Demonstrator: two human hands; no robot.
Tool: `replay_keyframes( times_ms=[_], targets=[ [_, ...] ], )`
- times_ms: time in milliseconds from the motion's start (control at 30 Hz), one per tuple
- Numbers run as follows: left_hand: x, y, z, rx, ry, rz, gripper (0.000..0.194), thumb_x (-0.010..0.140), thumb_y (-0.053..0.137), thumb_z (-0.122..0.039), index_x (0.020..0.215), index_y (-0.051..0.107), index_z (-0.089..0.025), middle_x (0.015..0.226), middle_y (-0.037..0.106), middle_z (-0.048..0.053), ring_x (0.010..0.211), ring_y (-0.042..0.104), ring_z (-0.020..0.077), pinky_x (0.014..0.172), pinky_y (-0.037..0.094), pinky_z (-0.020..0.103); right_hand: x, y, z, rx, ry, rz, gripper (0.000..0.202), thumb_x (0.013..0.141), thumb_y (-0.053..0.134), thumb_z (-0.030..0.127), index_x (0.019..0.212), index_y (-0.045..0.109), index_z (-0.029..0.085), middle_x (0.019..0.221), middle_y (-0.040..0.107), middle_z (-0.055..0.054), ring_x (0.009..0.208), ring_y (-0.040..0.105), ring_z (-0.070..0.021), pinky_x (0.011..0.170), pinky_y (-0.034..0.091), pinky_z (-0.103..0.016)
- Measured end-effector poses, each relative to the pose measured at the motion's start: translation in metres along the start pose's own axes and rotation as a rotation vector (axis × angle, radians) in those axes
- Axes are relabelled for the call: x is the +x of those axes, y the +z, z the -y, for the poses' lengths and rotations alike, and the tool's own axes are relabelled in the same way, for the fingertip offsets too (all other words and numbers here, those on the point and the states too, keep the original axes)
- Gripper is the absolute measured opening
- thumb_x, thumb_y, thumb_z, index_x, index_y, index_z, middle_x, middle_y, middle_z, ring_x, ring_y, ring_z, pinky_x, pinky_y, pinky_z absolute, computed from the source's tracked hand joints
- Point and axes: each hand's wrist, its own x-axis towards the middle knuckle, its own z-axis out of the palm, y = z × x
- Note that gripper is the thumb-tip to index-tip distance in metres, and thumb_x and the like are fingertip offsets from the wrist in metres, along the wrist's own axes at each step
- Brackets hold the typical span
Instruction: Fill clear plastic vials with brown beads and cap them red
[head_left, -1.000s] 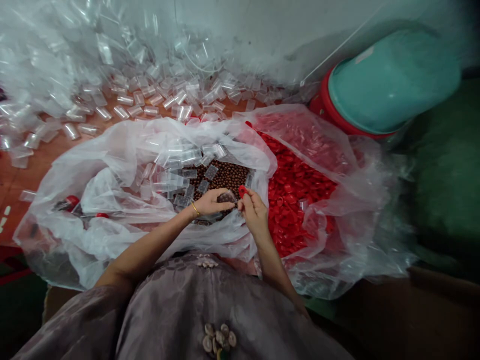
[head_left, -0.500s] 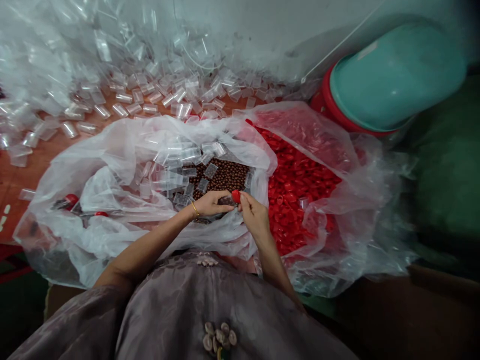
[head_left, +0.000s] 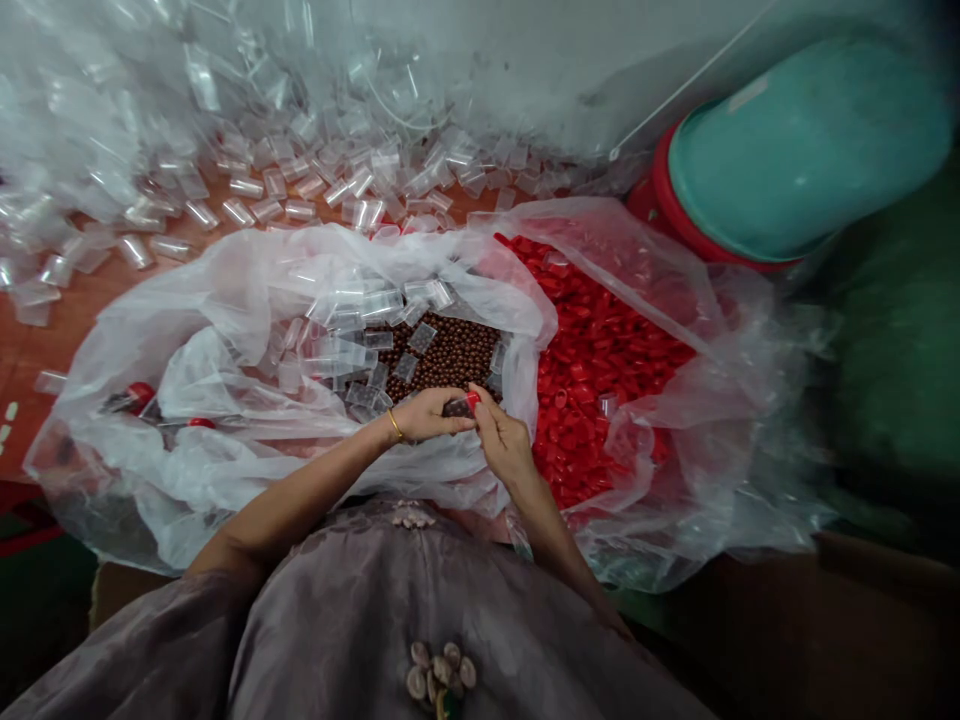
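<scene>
Item: 1 clear tube (head_left: 454,408), clamped in the left hand (head_left: 427,414) beside brown beads (head_left: 465,352), its end now meeting 1 red cap (head_left: 472,400), held clear 1 second ago, pinched by the right hand (head_left: 507,442); closure seemingly under way.

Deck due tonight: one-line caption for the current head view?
Left hand holding a clear plastic tube, right hand pinching a red plastic cap at its end, small round brown beads beyond.
</scene>
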Motion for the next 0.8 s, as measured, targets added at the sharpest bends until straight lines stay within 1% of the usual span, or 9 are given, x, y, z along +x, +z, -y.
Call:
replay_keyframes(
  times_ms=[100,233,300,400,433,500,567,633,800],
  targets=[
    [-0.004,0.010,0.002,-0.034,-0.022,-0.051,0.038,0.073,0.060,-0.049,0.081,0.051,-0.012,0.060,0.049,-0.004,0.055,0.043,0.0065,0.054,0.036,0.019,0.000,-0.005,0.006,-0.130,-0.035,0.055,0.041,0.089,0.036,0.041,0.120,0.058,0.024,0.108,0.066,-0.005,0.097,0.063,-0.0212,0.083,0.049,-0.034],
    [-0.005,0.010,0.000,0.107,-0.059,-0.064,0.035,0.075,0.059,-0.045,0.082,0.053,-0.012,0.062,0.051,-0.003,0.056,0.044,0.0070,0.055,0.036,0.019,0.011,-0.016,0.006,-0.179,-0.020,0.142,0.039,0.089,0.036,0.044,0.105,0.067,0.027,0.093,0.071,-0.004,0.083,0.065,-0.0207,0.076,0.049,-0.032],
    [-0.004,0.004,-0.004,0.261,-0.040,-0.014,0.031,0.074,0.061,-0.042,0.081,0.055,-0.013,0.065,0.055,-0.003,0.060,0.046,0.0075,0.058,0.036,0.019,0.020,-0.018,0.005,-0.103,0.002,0.051,0.044,0.089,0.034,0.048,0.095,0.070,0.025,0.075,0.069,-0.003,0.073,0.063,-0.0180,0.071,0.048,-0.029],
    [0.000,-0.003,-0.012,0.354,-0.039,0.085,0.024,0.077,0.057,-0.037,0.080,0.056,-0.013,0.068,0.059,-0.002,0.062,0.049,0.0082,0.060,0.036,0.018,0.032,-0.010,0.006,0.122,0.074,-0.240,0.052,0.088,0.030,0.053,0.093,0.069,0.019,0.063,0.060,-0.001,0.058,0.055,-0.0129,0.059,0.045,-0.025],
    [0.001,-0.003,-0.014,0.368,-0.049,0.115,0.022,0.078,0.055,-0.036,0.080,0.056,-0.014,0.067,0.060,-0.002,0.062,0.050,0.0082,0.059,0.036,0.018,0.035,-0.004,0.006,0.215,0.106,-0.282,0.055,0.088,0.028,0.055,0.095,0.068,0.018,0.064,0.058,-0.001,0.054,0.052,-0.0113,0.054,0.043,-0.024],
    [0.002,0.002,-0.017,0.453,-0.069,0.139,0.021,0.078,0.054,-0.034,0.078,0.057,-0.014,0.066,0.059,-0.002,0.061,0.050,0.0086,0.058,0.035,0.018,0.040,0.008,0.006,0.368,0.151,-0.215,0.062,0.087,0.020,0.059,0.100,0.066,0.019,0.071,0.058,-0.001,0.052,0.050,-0.0097,0.051,0.043,-0.023],
    [0.001,0.011,-0.018,0.606,-0.113,0.109,0.024,0.077,0.055,-0.038,0.076,0.059,-0.014,0.066,0.060,-0.001,0.061,0.051,0.0106,0.057,0.035,0.020,0.041,0.019,0.003,0.409,0.164,-0.082,0.065,0.087,0.015,0.061,0.110,0.061,0.021,0.083,0.061,-0.002,0.064,0.056,-0.0106,0.061,0.047,-0.023],
    [-0.003,0.020,-0.018,0.748,-0.201,0.066,0.030,0.075,0.056,-0.044,0.077,0.062,-0.015,0.069,0.062,0.003,0.064,0.055,0.0148,0.058,0.037,0.023,0.037,0.025,0.000,0.360,0.161,0.025,0.065,0.086,0.016,0.061,0.122,0.053,0.023,0.101,0.061,-0.005,0.089,0.059,-0.0134,0.082,0.047,-0.028],
    [-0.013,0.033,-0.021,0.908,-0.360,0.064,0.032,0.074,0.055,-0.040,0.086,0.067,-0.013,0.083,0.067,0.013,0.078,0.062,0.0258,0.067,0.043,0.032,0.024,0.026,0.004,0.162,0.005,0.176,0.069,0.086,0.018,0.064,0.136,0.038,0.023,0.140,0.040,-0.006,0.131,0.033,-0.0191,0.110,0.022,-0.041]
  ],
)
